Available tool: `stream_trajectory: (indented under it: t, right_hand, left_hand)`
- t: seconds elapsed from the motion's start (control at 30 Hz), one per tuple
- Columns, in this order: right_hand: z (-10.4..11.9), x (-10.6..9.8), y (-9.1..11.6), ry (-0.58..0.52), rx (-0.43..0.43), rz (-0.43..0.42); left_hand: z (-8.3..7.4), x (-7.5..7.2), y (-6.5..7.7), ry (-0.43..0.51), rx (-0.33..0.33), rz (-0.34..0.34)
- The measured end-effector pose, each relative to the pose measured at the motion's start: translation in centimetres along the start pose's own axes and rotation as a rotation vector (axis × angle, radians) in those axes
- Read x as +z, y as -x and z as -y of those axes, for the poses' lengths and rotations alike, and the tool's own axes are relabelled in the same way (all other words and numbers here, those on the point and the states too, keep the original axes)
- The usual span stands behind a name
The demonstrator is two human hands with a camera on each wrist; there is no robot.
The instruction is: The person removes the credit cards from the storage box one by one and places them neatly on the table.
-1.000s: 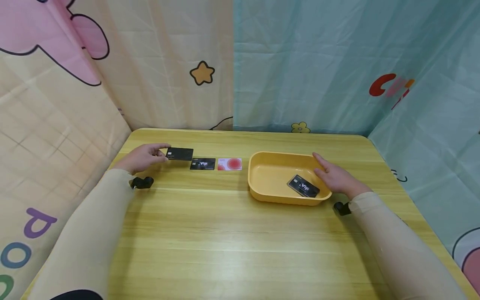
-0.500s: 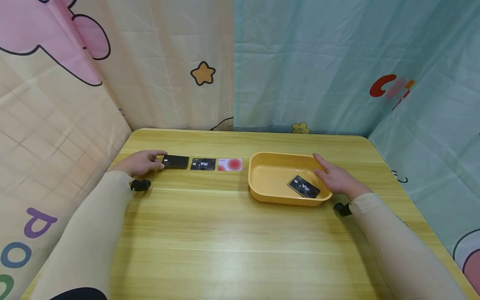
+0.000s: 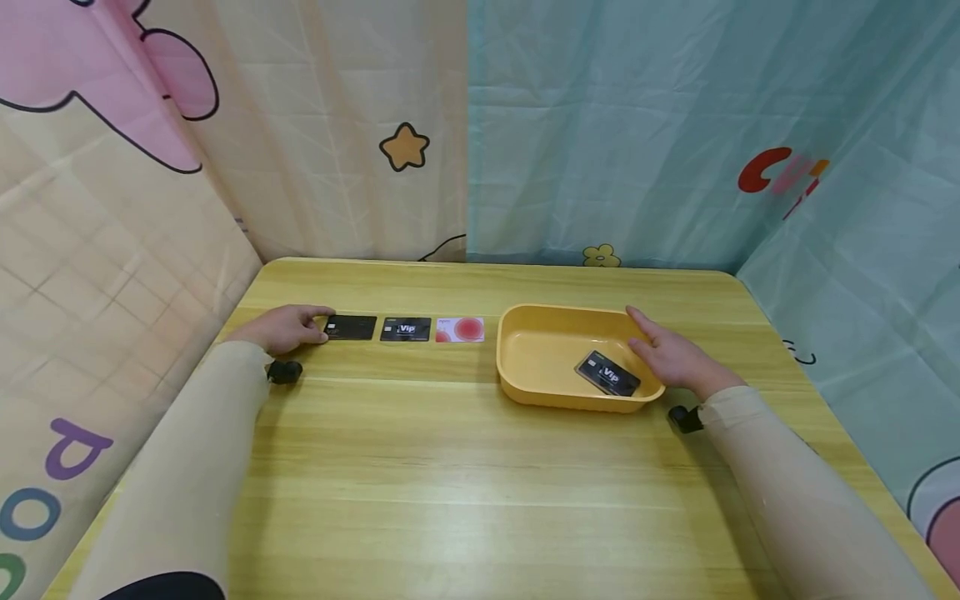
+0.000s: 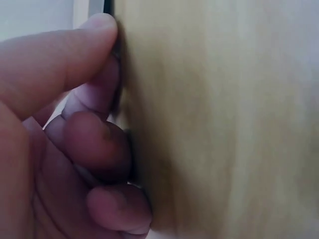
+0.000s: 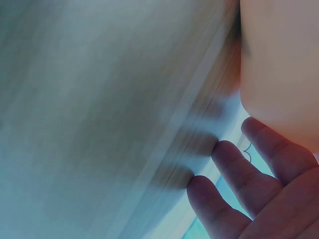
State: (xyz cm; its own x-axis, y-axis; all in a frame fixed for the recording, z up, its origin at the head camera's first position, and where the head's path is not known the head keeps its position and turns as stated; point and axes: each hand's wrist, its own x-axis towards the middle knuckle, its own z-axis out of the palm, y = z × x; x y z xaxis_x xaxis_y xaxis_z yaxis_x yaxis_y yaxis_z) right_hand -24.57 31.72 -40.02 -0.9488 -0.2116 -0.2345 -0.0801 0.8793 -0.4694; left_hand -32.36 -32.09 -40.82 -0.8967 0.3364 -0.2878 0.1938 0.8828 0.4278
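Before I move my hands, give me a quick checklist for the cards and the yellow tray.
1. Left hand clear of the leftmost black card: not ok, fingers at its left end.
2. Middle Vip card and pink card not overlapping: ok.
3. Right hand touching the yellow tray: ok.
4. Other Vip card inside the tray: ok.
5. Left hand's grip firmness: cannot tell.

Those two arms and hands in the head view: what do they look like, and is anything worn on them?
The left hand and right hand are bare, ungloved human hands. The left sleeve and right sleeve are long, plain and cream; a small black device sits at each wrist.
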Motion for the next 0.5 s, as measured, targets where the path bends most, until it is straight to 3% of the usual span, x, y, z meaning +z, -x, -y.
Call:
stream_trajectory:
  t: [0.5]
  right_hand:
    - [0.17,0.07,0.1,0.014,-0.01,-0.012]
  left_hand:
    - [0.26,0.38,0.09,-0.019,0.0,-0.021]
